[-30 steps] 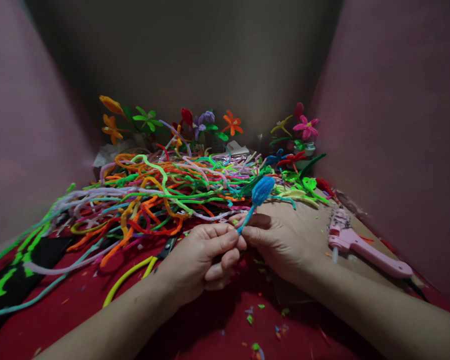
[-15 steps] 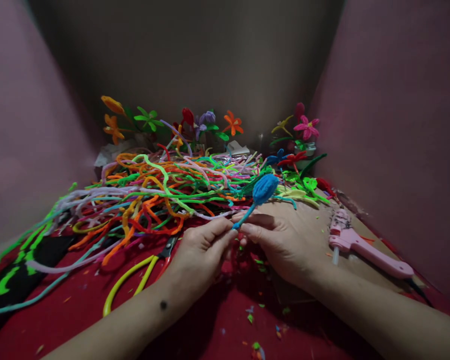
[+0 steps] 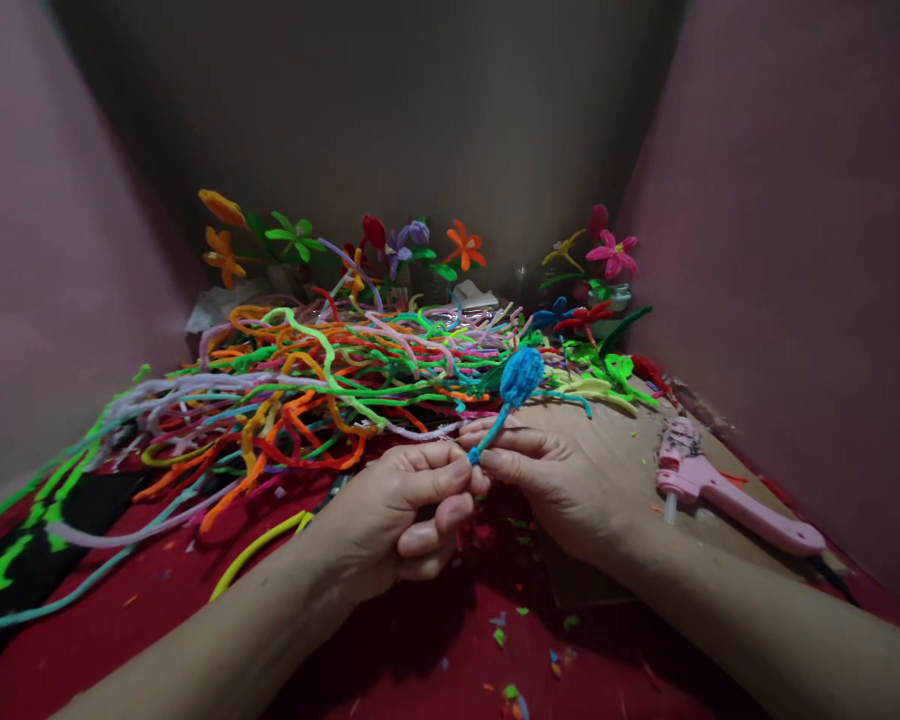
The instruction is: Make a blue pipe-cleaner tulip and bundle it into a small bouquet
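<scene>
A blue pipe-cleaner flower [image 3: 521,377], shaped like a closed bud on a thin stem, tilts up and to the right between my hands. My right hand [image 3: 562,485] pinches the lower stem between thumb and fingers. At the stem's bottom end, my left hand [image 3: 412,505] has thumb and index finger closed on the tip, its other fingers curled. Under my left forearm lie yellow-handled pliers or cutters [image 3: 259,552], mostly covered. Just beyond my hands spreads a tangled heap of coloured pipe cleaners [image 3: 330,375].
A pink glue gun [image 3: 742,500] rests on a cardboard sheet [image 3: 615,450] at the right. Finished pipe-cleaner flowers [image 3: 465,245] stand along the back. Green pieces [image 3: 619,372] lie right of the heap. Small scraps [image 3: 500,637] dot the red cloth [image 3: 390,660].
My left hand has turned and its fingers have curled at the stem's end, its forearm now covering more of the yellow-handled tool. The blue bud has shifted slightly left and stands more upright.
</scene>
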A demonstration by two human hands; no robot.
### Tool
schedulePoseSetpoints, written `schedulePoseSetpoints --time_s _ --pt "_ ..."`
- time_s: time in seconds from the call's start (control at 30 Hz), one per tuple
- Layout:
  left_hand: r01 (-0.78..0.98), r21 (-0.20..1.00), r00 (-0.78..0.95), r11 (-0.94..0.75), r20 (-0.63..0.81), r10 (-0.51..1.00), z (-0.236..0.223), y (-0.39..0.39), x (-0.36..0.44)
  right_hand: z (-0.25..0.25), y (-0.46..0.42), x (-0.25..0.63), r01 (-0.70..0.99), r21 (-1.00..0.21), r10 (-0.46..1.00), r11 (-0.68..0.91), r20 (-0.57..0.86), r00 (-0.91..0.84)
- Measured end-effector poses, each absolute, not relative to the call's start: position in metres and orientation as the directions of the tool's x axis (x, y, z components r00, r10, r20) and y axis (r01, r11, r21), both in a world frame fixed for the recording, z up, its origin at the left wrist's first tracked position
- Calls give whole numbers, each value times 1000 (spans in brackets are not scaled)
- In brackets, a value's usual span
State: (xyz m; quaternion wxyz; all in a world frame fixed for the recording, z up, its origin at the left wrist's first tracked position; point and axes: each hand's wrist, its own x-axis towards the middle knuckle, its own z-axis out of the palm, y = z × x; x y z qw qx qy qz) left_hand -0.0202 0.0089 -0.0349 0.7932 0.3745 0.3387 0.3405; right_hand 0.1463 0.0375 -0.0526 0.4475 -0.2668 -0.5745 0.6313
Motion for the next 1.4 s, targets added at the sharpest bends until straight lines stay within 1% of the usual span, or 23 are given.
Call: schedulePoseSetpoints --time_s 0.13,0.23,0.27,0.3,0.33,0.37,0.4,0.43,0.47,0.5,0.57,0.63,0.67,0.73,0.8,0.9,1.0,1.07,1.13,1.23,1.33,1.4 --pt "-282 814 570 507 -283 771 -34 10 -22 -49 36 147 -260 -960 859 103 217 -463" --pt "-212 875 526 434 -273 806 -30 9 -20 -48 34 145 -282 -955 872 89 211 -442" --pt "-146 920 476 363 -256 841 -30 8 -19 -47 33 144 -294 -954 878 60 190 -439" --pt "-50 966 404 254 -213 890 -30 7 -17 -47 32 143 -301 -953 884 28 164 -437" --pt "75 991 321 109 -127 938 -30 6 -16 -46 32 142 -300 -954 890 0 137 -435" --pt "216 975 249 -53 -3 969 -32 4 -15 -46 31 142 -296 -955 897 -15 117 -426" --pt "352 912 207 -208 141 968 -35 3 -15 -45 30 141 -281 -959 905 -21 102 -413" --pt "465 819 199 -337 274 941 -38 2 -15 -44 30 141 -256 -967 913 -18 88 -397" --pt "546 719 219 -430 373 902 -41 2 -16 -44 29 142 -226 -974 920 -9 80 -383" --pt "601 630 255 -493 433 865 -44 2 -18 -43 28 142 -198 -980 925 -4 72 -373" --pt "668 502 323 -550 470 821 -48 3 -22 -41 27 142 -157 -988 928 -3 55 -368" --pt "697 439 365 -567 462 808 -48 4 -24 -40 26 142 -163 -987 922 13 75 -381" --pt "699 435 373 -567 455 809 -46 4 -25 -40 26 142 -186 -982 914 26 99 -392" --pt "684 477 356 -552 443 823 -42 5 -23 -40 27 142 -235 -971 896 49 147 -418" --pt "650 558 310 -516 425 850 -38 5 -21 -41 27 142 -249 -967 886 57 164 -433" --pt "583 689 240 -430 359 902 -34 4 -18 -44 29 143 -182 -982 898 52 126 -421" --pt "482 828 177 -288 230 957 -31 4 -16 -46 29 144 -138 -989 908 60 112 -404" --pt "380 913 152 -151 99 983 -29 3 -14 -47 30 144 -154 -986 901 70 129 -414" --pt "263 965 154 -5 -37 987 -26 3 -12 -47 30 145 -178 -981 895 82 151 -420" --pt "69 986 206 154 -165 965 -25 3 -11 -47 29 144 -222 -973 896 59 149 -418" --pt "-133 957 333 258 -202 921 -28 4 -12 -48 29 143 -294 -956 893 -17 118 -435" --pt "-220 916 421 336 -222 880 -30 4 -14 -49 30 143 -345 -937 879 -57 117 -463"
